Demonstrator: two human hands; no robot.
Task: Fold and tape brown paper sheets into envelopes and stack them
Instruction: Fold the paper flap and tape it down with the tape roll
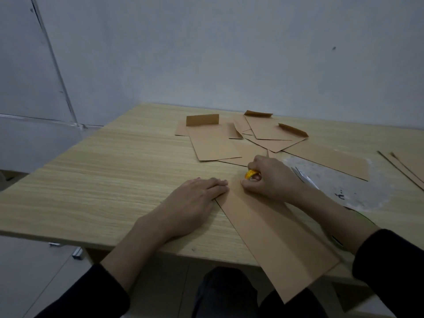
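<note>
Sheet [275, 237] lies folded on table [114, 168], near end overhanging the edge. Left hand [195, 198] presses flat on its far corner; right hand [273, 180] grips yellow tape [251, 174]. Envelopes [229, 138] lie beyond.

On the counter [103, 175], a folded sheet [275, 237] lies lower centre-right, overhanging the near edge. The left hand [195, 198] and the right hand [273, 180], a tape roll [252, 174] in it, sit on its far end. Envelopes [213, 143] lie behind, mid-frame.
</note>
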